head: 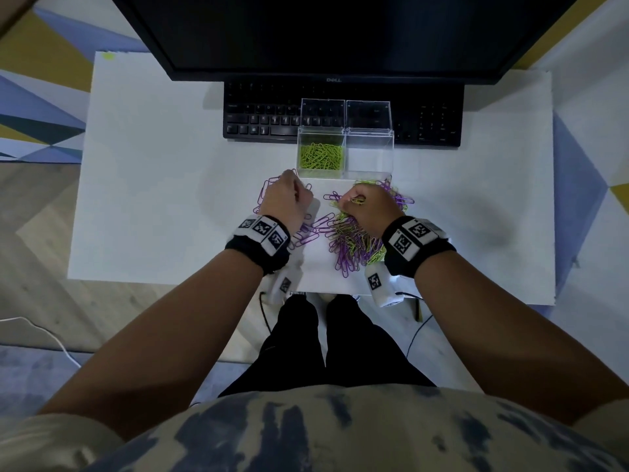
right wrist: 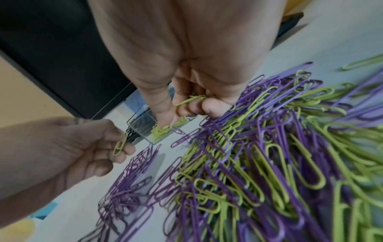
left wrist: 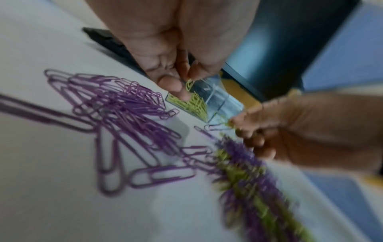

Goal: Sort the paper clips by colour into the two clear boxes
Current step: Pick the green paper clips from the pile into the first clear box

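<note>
Two clear boxes stand side by side in front of the keyboard. The left box (head: 320, 157) holds several green clips; the right box (head: 369, 155) looks empty. A mixed pile of purple and green clips (head: 357, 240) lies under my right hand (head: 366, 204), whose curled fingers hold green clips (right wrist: 189, 100). My left hand (head: 289, 195) hovers over a heap of purple clips (left wrist: 116, 108) and pinches a green clip (right wrist: 120, 145) between thumb and fingers, just short of the left box.
A black keyboard (head: 265, 114) and a dark monitor (head: 323, 32) stand behind the boxes, whose lids (head: 343, 112) are tipped back over the keys. All of it sits on a white table (head: 153, 182); its near edge runs under my wrists.
</note>
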Demonstrator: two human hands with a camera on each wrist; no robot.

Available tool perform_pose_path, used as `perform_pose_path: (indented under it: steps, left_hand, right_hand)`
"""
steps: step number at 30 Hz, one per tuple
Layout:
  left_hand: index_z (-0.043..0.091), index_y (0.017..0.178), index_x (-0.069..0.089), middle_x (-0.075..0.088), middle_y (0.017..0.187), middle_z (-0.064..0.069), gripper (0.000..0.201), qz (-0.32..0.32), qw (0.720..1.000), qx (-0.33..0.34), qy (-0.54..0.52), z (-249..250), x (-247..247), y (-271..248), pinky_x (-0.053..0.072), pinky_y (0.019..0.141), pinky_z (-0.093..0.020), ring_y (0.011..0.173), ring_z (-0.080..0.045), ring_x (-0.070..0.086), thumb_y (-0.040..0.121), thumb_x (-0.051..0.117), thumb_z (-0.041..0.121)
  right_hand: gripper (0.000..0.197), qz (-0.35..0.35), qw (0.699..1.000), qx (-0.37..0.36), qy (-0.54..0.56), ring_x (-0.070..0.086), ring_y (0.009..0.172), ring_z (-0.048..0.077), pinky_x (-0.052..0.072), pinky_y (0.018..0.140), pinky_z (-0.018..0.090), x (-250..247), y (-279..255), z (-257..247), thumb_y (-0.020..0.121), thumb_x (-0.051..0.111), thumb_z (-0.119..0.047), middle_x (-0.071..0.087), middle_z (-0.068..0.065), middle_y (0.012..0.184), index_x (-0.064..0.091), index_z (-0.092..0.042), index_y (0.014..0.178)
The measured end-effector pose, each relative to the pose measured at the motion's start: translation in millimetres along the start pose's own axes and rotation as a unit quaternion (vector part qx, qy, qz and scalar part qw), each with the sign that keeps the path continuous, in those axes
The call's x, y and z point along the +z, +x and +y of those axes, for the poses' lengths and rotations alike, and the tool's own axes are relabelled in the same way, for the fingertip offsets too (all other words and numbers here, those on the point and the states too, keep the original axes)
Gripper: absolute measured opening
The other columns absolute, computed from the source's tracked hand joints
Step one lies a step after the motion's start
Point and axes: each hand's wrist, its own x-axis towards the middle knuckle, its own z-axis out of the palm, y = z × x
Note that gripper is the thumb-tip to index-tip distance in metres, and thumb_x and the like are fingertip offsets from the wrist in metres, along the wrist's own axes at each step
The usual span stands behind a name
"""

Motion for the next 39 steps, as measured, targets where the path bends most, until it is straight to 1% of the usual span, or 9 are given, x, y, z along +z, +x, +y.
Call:
perform_pose_path:
  steps: [5,9,17,21,25,28,31,34,39]
  left_hand:
    - [0.021,0.084,0.053,0.065,0.082,-0.008,0.011,0.024,0.977,-0.111,-0.182,-8.5,5.9,-1.8,0.052,0.072,-0.034,0.074,-0.024,0.062,0.085,0.046,0.013]
    - [-0.003,0.101,0.060,0.055,0.065,-0.006,0.036,-0.044,0.935,-0.166,-0.309,-3.3,9.0,-2.7,0.039,0.043,-0.017,0.049,-0.015,0.048,0.092,0.025,-0.002]
    - [0.012,0.085,0.062,0.062,0.056,-0.002,0.032,-0.178,0.913,-0.208,-0.301,13.9,11.2,0.8,0.034,0.046,-0.022,0.047,-0.012,0.045,0.096,0.034,-0.001]
    - [0.006,0.079,0.066,0.058,0.070,-0.010,0.027,-0.138,0.904,-0.220,-0.340,4.1,10.9,1.8,0.038,0.049,-0.021,0.052,-0.013,0.042,0.095,0.046,-0.001]
    - [-0.004,0.090,0.067,0.058,0.069,-0.010,0.022,-0.122,0.904,-0.223,-0.345,1.0,8.1,6.0,0.043,0.048,-0.021,0.050,-0.012,0.047,0.096,0.046,0.000]
    - [0.004,0.092,0.068,0.066,0.078,-0.003,0.020,-0.081,0.946,-0.175,-0.258,-2.5,6.2,7.1,0.047,0.049,-0.015,0.049,-0.001,0.056,0.095,0.048,0.004]
    - [0.018,0.090,0.066,0.068,0.097,0.008,0.018,-0.032,0.988,-0.092,-0.121,-7.5,2.8,8.7,0.050,0.078,-0.020,0.083,-0.005,0.063,0.091,0.050,0.010]
    - [0.014,0.104,0.060,0.061,0.098,0.005,0.016,-0.057,0.997,-0.048,-0.005,-12.5,-1.1,6.9,0.038,0.080,-0.020,0.089,-0.012,0.055,0.093,0.050,0.014]
    - [0.004,0.112,0.053,0.059,0.114,-0.011,0.022,-0.090,0.992,0.027,0.082,-21.5,-0.6,7.6,0.039,0.088,-0.028,0.105,-0.026,0.055,0.095,0.045,0.016]
  right_hand:
    - [0.015,-0.017,0.998,0.022,0.061,0.059,0.090,0.017,0.044,0.081,0.027,2.2,4.1,-5.5,0.087,0.066,-0.024,0.068,0.004,0.099,0.068,-0.010,0.093]
    - [0.008,-0.049,0.988,0.061,0.134,0.050,0.067,0.013,0.042,0.063,0.026,6.0,3.8,-9.6,0.089,0.063,-0.019,0.062,0.003,0.079,0.067,-0.013,0.086]
    - [0.006,-0.108,0.941,0.114,0.299,0.043,0.060,0.010,0.035,0.051,0.020,9.1,0.8,-13.3,0.091,0.056,-0.004,0.060,0.008,0.078,0.061,-0.002,0.090]
    - [0.007,-0.126,0.933,0.112,0.317,0.044,0.061,0.010,0.035,0.053,0.022,5.2,-2.0,-11.9,0.092,0.055,-0.004,0.060,0.006,0.077,0.061,-0.001,0.092]
    - [0.006,-0.125,0.934,0.118,0.314,0.045,0.061,0.010,0.035,0.054,0.022,4.3,-3.0,-9.3,0.092,0.055,-0.004,0.060,0.007,0.080,0.061,-0.001,0.092]
    - [0.007,-0.082,0.960,0.107,0.246,0.045,0.059,0.010,0.036,0.051,0.020,5.4,1.2,-5.4,0.091,0.057,-0.008,0.059,0.004,0.076,0.063,-0.008,0.086]
    - [0.008,-0.018,0.986,0.076,0.150,0.049,0.061,0.008,0.037,0.056,0.020,2.4,5.0,-2.8,0.089,0.059,-0.014,0.060,-0.002,0.072,0.066,-0.011,0.087]
    - [0.011,0.025,0.998,0.026,0.056,0.056,0.075,0.009,0.041,0.066,0.020,-2.9,3.4,-4.0,0.088,0.059,-0.013,0.065,-0.003,0.082,0.069,-0.008,0.089]
    - [0.018,-0.006,0.992,-0.057,-0.110,0.057,0.087,0.021,0.037,0.072,0.022,-2.3,5.3,-0.3,0.085,0.054,-0.005,0.065,0.012,0.099,0.070,-0.005,0.093]
